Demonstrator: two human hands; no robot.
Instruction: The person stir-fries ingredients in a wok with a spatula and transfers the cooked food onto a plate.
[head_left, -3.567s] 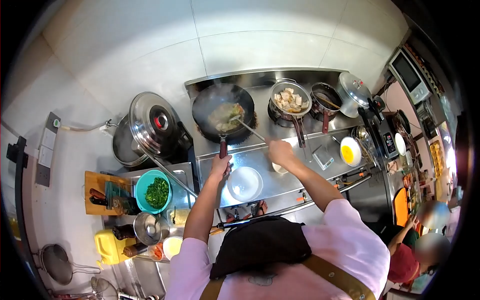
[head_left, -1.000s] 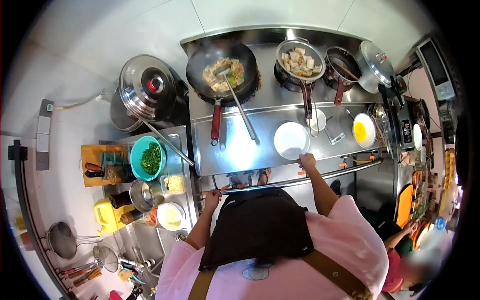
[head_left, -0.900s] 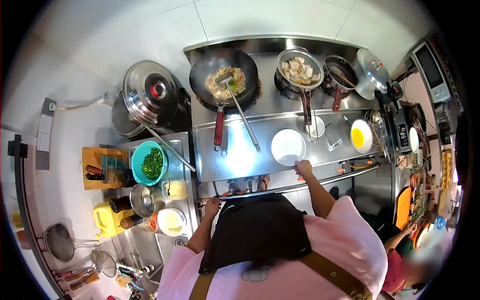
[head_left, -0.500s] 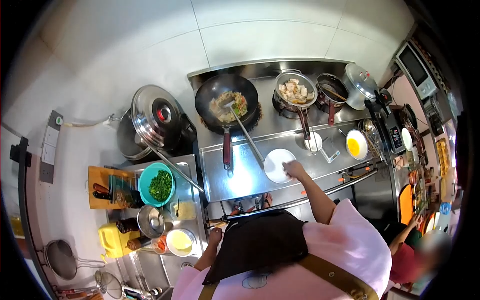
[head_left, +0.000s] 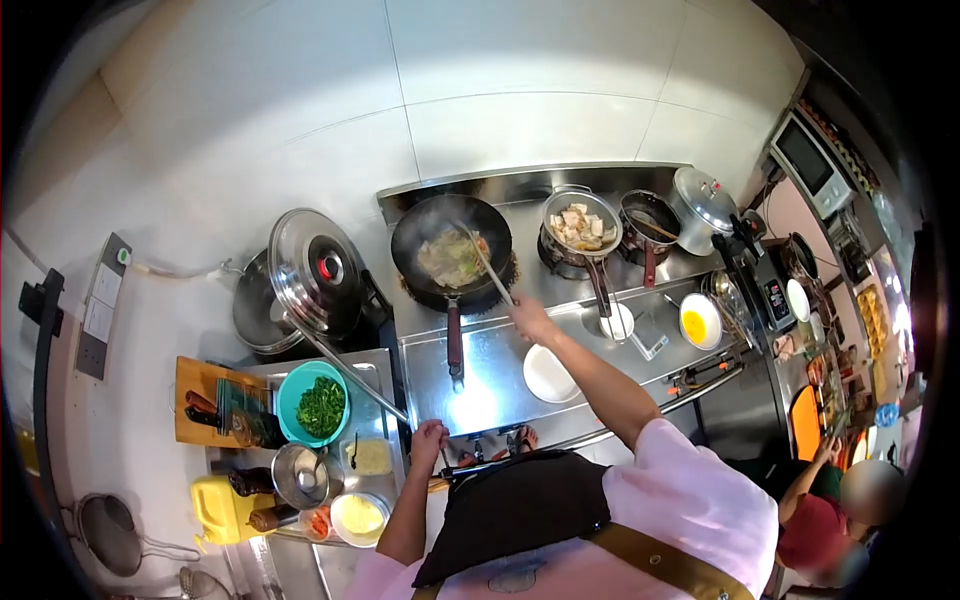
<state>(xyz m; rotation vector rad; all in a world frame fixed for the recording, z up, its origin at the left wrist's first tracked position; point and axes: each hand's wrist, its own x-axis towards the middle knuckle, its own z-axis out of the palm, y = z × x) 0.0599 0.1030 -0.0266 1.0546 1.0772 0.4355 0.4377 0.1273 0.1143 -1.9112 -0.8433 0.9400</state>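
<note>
My right hand (head_left: 530, 320) is wrapped round the end of a long metal wok spatula (head_left: 495, 278). The spatula's head lies in the food (head_left: 452, 257), a pale mix with green and red bits, inside a black wok (head_left: 405, 235). Steam rises from the wok. Below my right forearm, a white bowl (head_left: 550, 375) stands on the steel counter. My left hand (head_left: 430, 434) is closed near the counter's front edge, below the wok's handle (head_left: 455, 340); what it holds, if anything, I cannot make out.
Right of the wok are a strainer of pale cubes (head_left: 580, 225), a small pan (head_left: 648, 215), a pressure cooker (head_left: 703, 205) and a bowl of egg (head_left: 700, 322). At left are a lidded pot (head_left: 325, 268) and a teal bowl of greens (head_left: 290, 400). Another person (head_left: 815, 525) stands far right.
My right hand has gone from the white bowl up to the spatula's handle and grips it. My left hand has risen towards the counter edge. The food in the wok has shifted.
</note>
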